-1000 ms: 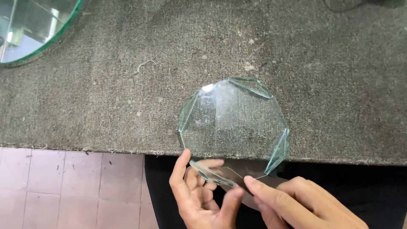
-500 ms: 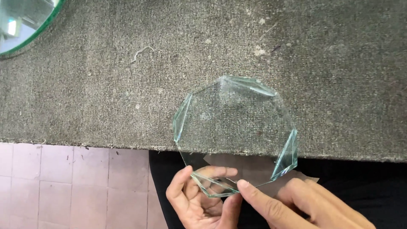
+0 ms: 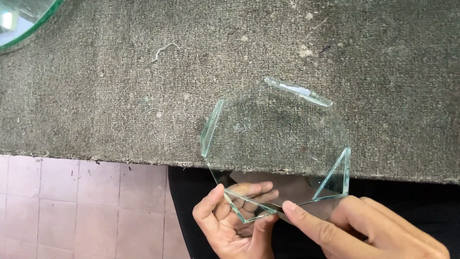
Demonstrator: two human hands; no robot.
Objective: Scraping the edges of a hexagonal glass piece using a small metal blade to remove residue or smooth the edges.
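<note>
Clear glass, a roughly round pane (image 3: pixel 278 144) with leftover corner offcuts, is lying on the grey felt-covered table (image 3: pixel 120 96) and overhanging its near edge, where the left hand (image 3: pixel 235 223) is pinching one corner piece from below while the right hand (image 3: pixel 354 230) is pressing its forefinger against the same edge.

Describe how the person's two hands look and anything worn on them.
Both the left hand and the right hand are bare: no gloves, rings or watch show. Nails are short and unpainted. No sleeves are visible; the wrists run out of frame. Dark clothing lies behind them.
</note>
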